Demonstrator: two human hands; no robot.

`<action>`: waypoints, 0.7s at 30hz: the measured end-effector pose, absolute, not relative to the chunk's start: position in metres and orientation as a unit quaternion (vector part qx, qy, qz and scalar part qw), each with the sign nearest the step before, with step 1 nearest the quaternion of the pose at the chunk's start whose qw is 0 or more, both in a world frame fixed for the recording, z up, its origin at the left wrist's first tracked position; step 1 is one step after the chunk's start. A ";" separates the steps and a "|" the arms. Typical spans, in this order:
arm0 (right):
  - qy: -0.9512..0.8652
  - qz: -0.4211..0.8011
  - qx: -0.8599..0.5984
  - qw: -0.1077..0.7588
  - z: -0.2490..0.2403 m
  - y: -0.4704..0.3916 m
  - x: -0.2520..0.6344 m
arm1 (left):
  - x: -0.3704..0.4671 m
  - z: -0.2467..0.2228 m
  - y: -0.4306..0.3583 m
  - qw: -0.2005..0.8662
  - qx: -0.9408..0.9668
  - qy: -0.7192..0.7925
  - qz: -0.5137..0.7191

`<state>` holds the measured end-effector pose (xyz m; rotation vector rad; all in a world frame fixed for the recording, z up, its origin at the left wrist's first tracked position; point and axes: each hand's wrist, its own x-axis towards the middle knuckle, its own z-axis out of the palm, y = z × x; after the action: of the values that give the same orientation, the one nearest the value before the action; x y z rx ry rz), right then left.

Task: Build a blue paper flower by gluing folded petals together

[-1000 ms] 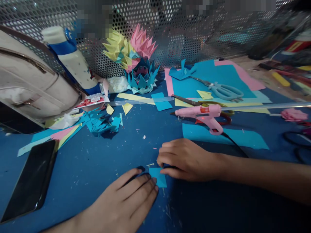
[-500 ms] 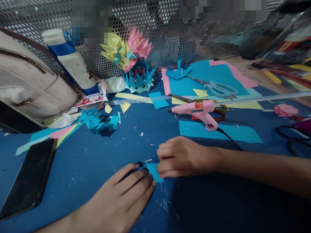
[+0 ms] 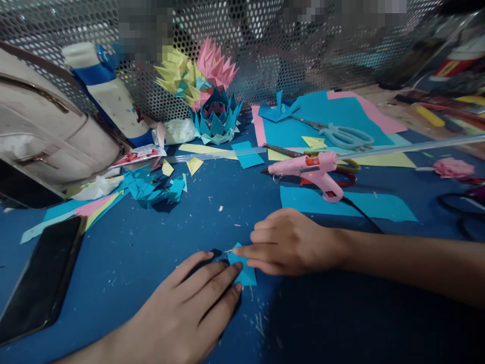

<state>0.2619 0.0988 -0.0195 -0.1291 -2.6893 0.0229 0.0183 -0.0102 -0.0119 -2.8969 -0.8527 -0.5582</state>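
Observation:
A small blue paper piece (image 3: 248,274) lies on the dark blue table (image 3: 151,263), with a pointed upper end. My left hand (image 3: 189,298) rests flat on the table, fingers spread, and its fingertips touch the paper's left side. From the right, my right hand (image 3: 293,242) reaches over the paper with the index finger stretched out, its tip on the upper part of the piece. The other fingers of that hand are curled, and nothing shows gripped in them.
A pink glue gun (image 3: 314,172) lies beyond my right hand, near scissors (image 3: 346,136) and a blue strip (image 3: 348,202). Folded paper flowers (image 3: 215,119) stand at the back. A phone (image 3: 41,273), bag (image 3: 56,126) and bottle (image 3: 109,96) are at left.
My right hand's index finger has extended leftward onto the paper. The paper's upper end, flat-edged before, now comes to a point. My left fingers have shifted slightly.

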 end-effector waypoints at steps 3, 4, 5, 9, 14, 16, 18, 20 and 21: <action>-0.977 0.015 -0.050 0.205 -0.018 0.100 0.261 | 0.019 -0.007 -0.006 -0.005 -0.944 -0.291 -0.157; -0.978 0.023 -0.054 0.202 -0.017 0.101 0.261 | 0.020 -0.005 -0.005 -0.023 -0.945 -0.292 -0.149; -0.978 0.034 -0.061 0.199 -0.016 0.102 0.260 | 0.020 -0.003 -0.004 -0.040 -0.944 -0.293 -0.142; -0.972 0.127 -0.076 0.182 -0.011 0.104 0.258 | 0.020 0.000 -0.003 -0.084 -0.939 -0.306 -0.128; -0.960 0.225 -0.048 0.159 -0.009 0.107 0.258 | 0.019 -0.004 -0.007 -0.106 -0.936 -0.313 -0.121; -0.962 0.222 -0.041 0.153 -0.009 0.107 0.258 | 0.019 -0.005 -0.006 -0.112 -0.932 -0.321 -0.126; -0.965 0.213 -0.032 0.150 -0.009 0.106 0.258 | 0.018 -0.006 -0.005 -0.114 -0.929 -0.325 -0.136; -0.966 0.210 -0.027 0.147 -0.009 0.105 0.257 | 0.018 -0.008 -0.004 -0.117 -0.927 -0.324 -0.145; -0.966 0.212 -0.029 0.145 -0.009 0.105 0.257 | 0.017 -0.009 -0.004 -0.119 -0.927 -0.323 -0.146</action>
<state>0.2572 0.1053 -0.0093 -0.0839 -2.7828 0.6115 0.0170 -0.0035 -0.0087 -3.1579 -1.1016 -0.4961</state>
